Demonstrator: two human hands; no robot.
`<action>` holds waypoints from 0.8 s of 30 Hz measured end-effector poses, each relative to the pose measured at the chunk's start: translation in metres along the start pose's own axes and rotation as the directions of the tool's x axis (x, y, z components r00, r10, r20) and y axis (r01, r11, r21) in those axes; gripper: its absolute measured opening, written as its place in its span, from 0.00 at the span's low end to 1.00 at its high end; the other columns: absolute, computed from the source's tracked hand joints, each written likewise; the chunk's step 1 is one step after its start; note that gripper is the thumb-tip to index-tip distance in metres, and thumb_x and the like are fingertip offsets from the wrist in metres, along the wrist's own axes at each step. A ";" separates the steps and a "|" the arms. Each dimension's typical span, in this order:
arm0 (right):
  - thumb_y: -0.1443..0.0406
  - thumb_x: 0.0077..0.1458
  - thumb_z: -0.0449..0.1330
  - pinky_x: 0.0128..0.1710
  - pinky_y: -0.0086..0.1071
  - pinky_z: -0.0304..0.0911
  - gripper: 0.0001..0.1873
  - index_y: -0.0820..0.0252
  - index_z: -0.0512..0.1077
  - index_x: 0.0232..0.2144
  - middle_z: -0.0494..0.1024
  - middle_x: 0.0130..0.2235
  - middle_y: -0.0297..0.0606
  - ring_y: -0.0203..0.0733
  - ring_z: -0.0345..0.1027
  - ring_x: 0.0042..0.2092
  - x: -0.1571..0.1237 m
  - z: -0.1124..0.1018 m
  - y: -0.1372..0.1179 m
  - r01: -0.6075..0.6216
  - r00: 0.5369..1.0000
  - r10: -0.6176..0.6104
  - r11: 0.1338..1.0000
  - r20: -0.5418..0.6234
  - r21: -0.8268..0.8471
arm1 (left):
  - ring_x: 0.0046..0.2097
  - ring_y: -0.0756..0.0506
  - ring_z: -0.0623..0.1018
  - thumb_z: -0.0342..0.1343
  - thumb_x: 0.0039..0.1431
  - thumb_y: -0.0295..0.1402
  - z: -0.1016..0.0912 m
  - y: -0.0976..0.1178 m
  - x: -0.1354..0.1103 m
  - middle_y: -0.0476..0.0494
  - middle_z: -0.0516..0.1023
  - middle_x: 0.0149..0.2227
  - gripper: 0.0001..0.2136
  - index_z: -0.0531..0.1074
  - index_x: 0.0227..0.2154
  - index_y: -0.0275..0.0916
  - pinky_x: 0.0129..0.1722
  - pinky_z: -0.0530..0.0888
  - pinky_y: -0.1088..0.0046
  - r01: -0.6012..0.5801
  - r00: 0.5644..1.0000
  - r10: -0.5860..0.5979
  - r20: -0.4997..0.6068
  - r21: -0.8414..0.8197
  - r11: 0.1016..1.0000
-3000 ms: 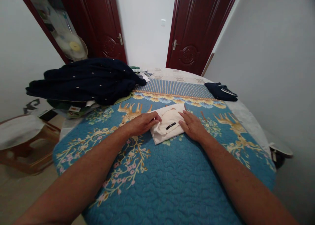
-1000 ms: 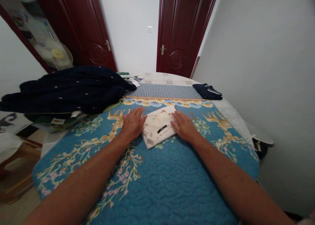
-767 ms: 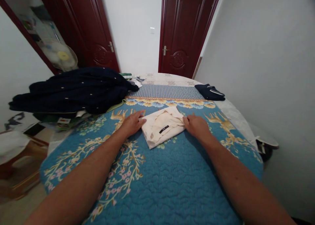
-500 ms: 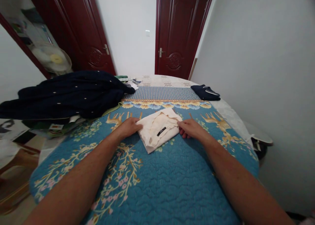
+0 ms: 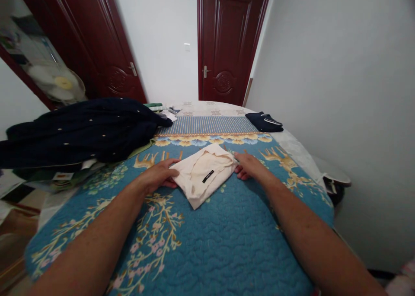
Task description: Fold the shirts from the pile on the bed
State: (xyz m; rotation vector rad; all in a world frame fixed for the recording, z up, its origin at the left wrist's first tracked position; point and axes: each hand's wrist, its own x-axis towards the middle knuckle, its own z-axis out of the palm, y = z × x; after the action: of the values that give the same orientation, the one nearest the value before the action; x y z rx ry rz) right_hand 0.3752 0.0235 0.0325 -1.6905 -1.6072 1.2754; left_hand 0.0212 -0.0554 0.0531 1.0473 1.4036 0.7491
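- Nearest, a broad stretch of blue quilt (image 5: 220,248) runs up to the folded cream garment (image 5: 197,170) at its middle.
- Left hand (image 5: 159,175), thumb on top, pinches the garment's left edge; right hand (image 5: 249,166), fingers curled, grips the right edge.
- Beyond, patterned quilt separates a navy heap (image 5: 81,132) from a folded navy garment (image 5: 263,122).
- Farthest, the table's pale rim (image 5: 197,109), then two dark-red doors (image 5: 223,41).

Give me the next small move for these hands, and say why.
Probably raise the folded cream garment evenly: the left hand and right hand pinch its opposite ends, and it is folded into a compact bundle, black label upward.
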 end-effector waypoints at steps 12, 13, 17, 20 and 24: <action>0.54 0.69 0.56 0.42 0.34 0.64 0.18 0.61 0.77 0.45 0.84 0.45 0.52 0.50 0.78 0.45 -0.010 0.021 -0.003 0.176 0.936 -0.338 0.690 -0.098 -0.702 | 0.39 0.40 0.82 0.66 0.47 0.47 -0.017 0.002 0.009 0.41 0.84 0.37 0.22 0.81 0.43 0.40 0.32 0.77 0.70 -0.094 0.984 0.138 -0.113 0.331 0.939; 0.54 0.69 0.56 0.41 0.34 0.63 0.17 0.60 0.77 0.45 0.84 0.44 0.50 0.49 0.77 0.43 -0.010 0.022 -0.003 0.191 0.932 -0.349 0.700 -0.096 -0.688 | 0.39 0.39 0.82 0.66 0.48 0.49 -0.019 0.003 0.015 0.41 0.85 0.38 0.23 0.82 0.43 0.40 0.32 0.76 0.70 -0.128 0.971 0.192 -0.140 0.374 0.919; 0.57 0.67 0.59 0.40 0.33 0.61 0.12 0.59 0.75 0.44 0.83 0.42 0.47 0.47 0.76 0.42 -0.008 0.023 -0.001 0.238 0.911 -0.399 0.714 -0.104 -0.658 | 0.38 0.40 0.82 0.66 0.50 0.53 -0.011 0.013 0.039 0.43 0.85 0.37 0.22 0.83 0.40 0.41 0.31 0.72 0.71 -0.192 0.943 0.298 -0.147 0.492 0.849; 0.60 0.65 0.60 0.39 0.32 0.60 0.09 0.58 0.73 0.44 0.82 0.39 0.44 0.46 0.74 0.39 -0.005 0.025 0.002 0.286 0.886 -0.446 0.735 -0.122 -0.614 | 0.35 0.40 0.82 0.66 0.52 0.54 0.008 0.025 0.055 0.43 0.86 0.36 0.21 0.83 0.39 0.41 0.30 0.72 0.70 -0.166 0.972 0.219 -0.089 0.400 0.901; 0.62 0.61 0.59 0.39 0.33 0.61 0.06 0.55 0.72 0.41 0.78 0.36 0.37 0.44 0.71 0.37 -0.001 0.027 0.002 0.411 0.801 -0.565 0.761 -0.200 -0.502 | 0.37 0.36 0.85 0.72 0.50 0.50 0.025 0.033 0.069 0.35 0.87 0.40 0.22 0.83 0.40 0.38 0.35 0.80 0.62 -0.038 0.992 0.034 0.119 0.027 0.999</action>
State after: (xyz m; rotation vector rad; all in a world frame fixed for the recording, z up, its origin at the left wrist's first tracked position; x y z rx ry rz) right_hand 0.3527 0.0154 0.0190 -1.4484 -2.0294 0.3420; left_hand 0.0559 0.0171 0.0512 1.1246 1.3003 0.6824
